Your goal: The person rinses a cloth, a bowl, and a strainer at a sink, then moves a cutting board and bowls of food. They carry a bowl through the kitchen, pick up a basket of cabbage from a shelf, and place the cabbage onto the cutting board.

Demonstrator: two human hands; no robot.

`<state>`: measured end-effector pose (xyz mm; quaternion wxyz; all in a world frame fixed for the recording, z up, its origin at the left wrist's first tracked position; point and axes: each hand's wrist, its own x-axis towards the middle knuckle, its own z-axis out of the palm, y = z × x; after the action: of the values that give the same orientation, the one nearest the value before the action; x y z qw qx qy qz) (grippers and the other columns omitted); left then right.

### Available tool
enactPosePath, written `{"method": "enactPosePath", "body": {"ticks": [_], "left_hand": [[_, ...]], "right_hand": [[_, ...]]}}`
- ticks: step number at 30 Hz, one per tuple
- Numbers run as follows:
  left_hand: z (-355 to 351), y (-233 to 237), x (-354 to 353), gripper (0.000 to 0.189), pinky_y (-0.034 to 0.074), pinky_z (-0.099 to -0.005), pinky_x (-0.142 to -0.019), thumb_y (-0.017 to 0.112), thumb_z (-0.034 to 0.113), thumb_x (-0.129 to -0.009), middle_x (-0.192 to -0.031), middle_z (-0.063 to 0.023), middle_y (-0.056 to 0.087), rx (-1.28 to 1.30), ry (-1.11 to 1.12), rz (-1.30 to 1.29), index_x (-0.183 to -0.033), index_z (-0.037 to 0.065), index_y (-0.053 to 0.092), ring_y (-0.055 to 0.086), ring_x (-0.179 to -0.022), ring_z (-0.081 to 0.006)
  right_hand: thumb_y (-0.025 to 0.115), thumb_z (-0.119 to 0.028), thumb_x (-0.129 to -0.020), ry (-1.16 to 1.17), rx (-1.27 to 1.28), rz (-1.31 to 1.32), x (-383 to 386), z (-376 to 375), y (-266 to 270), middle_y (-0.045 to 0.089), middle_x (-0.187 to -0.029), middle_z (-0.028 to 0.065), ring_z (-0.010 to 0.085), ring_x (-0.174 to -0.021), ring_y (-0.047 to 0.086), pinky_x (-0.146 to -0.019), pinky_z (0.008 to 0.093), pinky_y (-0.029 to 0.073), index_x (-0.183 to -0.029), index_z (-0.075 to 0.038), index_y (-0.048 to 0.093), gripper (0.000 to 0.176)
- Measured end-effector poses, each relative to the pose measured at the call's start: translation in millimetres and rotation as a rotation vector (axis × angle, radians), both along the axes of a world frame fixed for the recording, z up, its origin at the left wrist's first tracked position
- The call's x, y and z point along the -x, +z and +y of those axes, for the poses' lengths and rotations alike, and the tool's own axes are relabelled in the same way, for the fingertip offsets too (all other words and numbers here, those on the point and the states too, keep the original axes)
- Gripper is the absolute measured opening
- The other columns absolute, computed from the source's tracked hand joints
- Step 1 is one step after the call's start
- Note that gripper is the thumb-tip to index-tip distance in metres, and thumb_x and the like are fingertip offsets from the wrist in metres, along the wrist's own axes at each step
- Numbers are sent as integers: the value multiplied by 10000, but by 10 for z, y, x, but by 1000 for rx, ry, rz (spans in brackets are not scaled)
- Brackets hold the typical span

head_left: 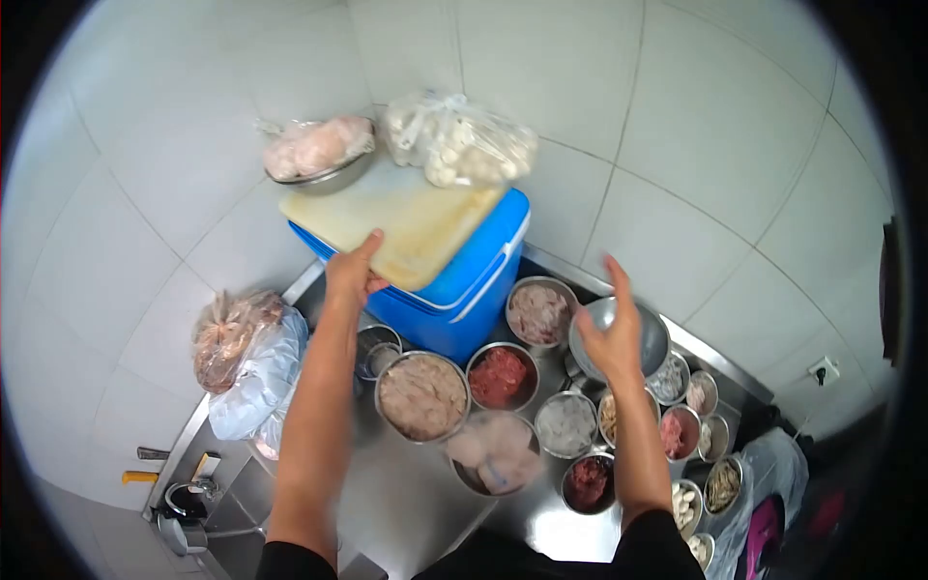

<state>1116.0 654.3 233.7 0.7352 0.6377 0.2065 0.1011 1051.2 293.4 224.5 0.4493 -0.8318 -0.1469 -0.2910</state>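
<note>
My left hand grips the near left edge of a yellowish cutting board, thumb on top. The board lies tilted on a blue cooler box. A bowl with bagged pale meat and a clear bag of white balls rest at the board's back. My right hand is raised with thumb and fingers apart, holding nothing, in front of a wide metal bowl. Close by on its left is a bowl of pale meat.
Metal bowls of red meat, minced meat and other foods cover the steel counter. Plastic bags sit at the left, above a sink with a tap. A wall socket is at the right.
</note>
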Motion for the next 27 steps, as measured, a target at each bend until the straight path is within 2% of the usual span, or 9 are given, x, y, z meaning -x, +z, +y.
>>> {"method": "enactPosePath", "body": {"ticks": [2, 9, 11, 13, 15, 16, 20, 22, 27], "left_hand": [[54, -85, -51, 450, 526, -285, -420, 717, 354, -748, -744, -139, 639, -15, 19, 3, -961, -26, 600, 614, -520, -191], [-14, -24, 361, 372, 485, -273, -345, 685, 287, -783, -699, -118, 624, 104, -11, -99, -939, -37, 587, 538, -392, -160], [-40, -10, 637, 383, 516, -278, -441, 657, 274, -800, -807, -121, 629, 121, -25, -135, -1016, -26, 558, 585, -526, -171], [-55, -73, 761, 403, 547, -282, -537, 629, 262, -817, -914, -124, 635, 141, -45, -161, -1092, -15, 528, 633, -659, -181], [-84, -193, 838, 383, 522, -350, -788, 601, 175, -817, -1074, -139, 587, 329, 75, -402, -1132, -16, 496, 606, -921, -223], [-48, -286, 869, 401, 432, -391, -931, 578, 85, -793, -1132, -131, 556, 569, 42, -392, -1166, -20, 476, 544, -1046, -249], [112, -398, 905, 448, 454, -375, -907, 567, 34, -771, -1106, -125, 564, 673, 29, -442, -1200, -20, 449, 561, -1011, -253], [119, -315, 1038, 473, 469, -368, -894, 555, 12, -760, -1095, -137, 564, 593, 62, -447, -1215, -27, 434, 565, -1012, -252], [111, -86, 1646, 508, 526, -389, -823, 524, -31, -723, -1099, -180, 551, 562, 43, -422, -1217, -55, 412, 594, -964, -288]], "right_hand": [[734, -195, -656, 155, 11, -98, -600, 521, 311, 371, -1320, 264, 387, -1259, 329, -1029, 454, 287, -1310, -16, 379, 766], [820, -449, -525, -89, 581, -343, -1629, 1500, 1192, 367, -1318, 286, 441, -1146, 435, -954, 503, 356, -1342, -55, 361, 1017], [830, -437, -486, 25, 611, -76, -1695, 1579, 1285, 435, -1257, 266, 422, -1080, 495, -924, 498, 381, -1343, -86, 374, 1032], [803, -356, -523, 1, 616, -194, -1787, 1532, 1251, 580, -1003, 181, 324, -862, 583, -795, 429, 450, -1151, -83, 519, 740], [736, -323, -584, 72, 244, 50, -1701, 1469, 1375, 627, -805, 146, 315, -812, 615, -702, 399, 475, -930, -65, 535, 476], [691, -215, -599, 35, 179, -16, -1688, 1461, 1374, 577, -637, 106, 259, -643, 582, -573, 357, 452, -710, -54, 481, 288], [635, -121, -606, 77, -22, 9, -1739, 1531, 1500, 485, -557, 67, 205, -531, 462, -522, 340, 405, -631, -52, 458, 192], [574, -60, -614, 58, -350, -112, -1759, 1601, 1623, 396, -533, 34, 155, -509, 355, -499, 312, 360, -593, -54, 409, 166], [545, -28, -619, 43, -470, -277, -2105, 1720, 1744, 378, -528, 27, 143, -507, 344, -500, 304, 354, -610, -55, 393, 155]]}}
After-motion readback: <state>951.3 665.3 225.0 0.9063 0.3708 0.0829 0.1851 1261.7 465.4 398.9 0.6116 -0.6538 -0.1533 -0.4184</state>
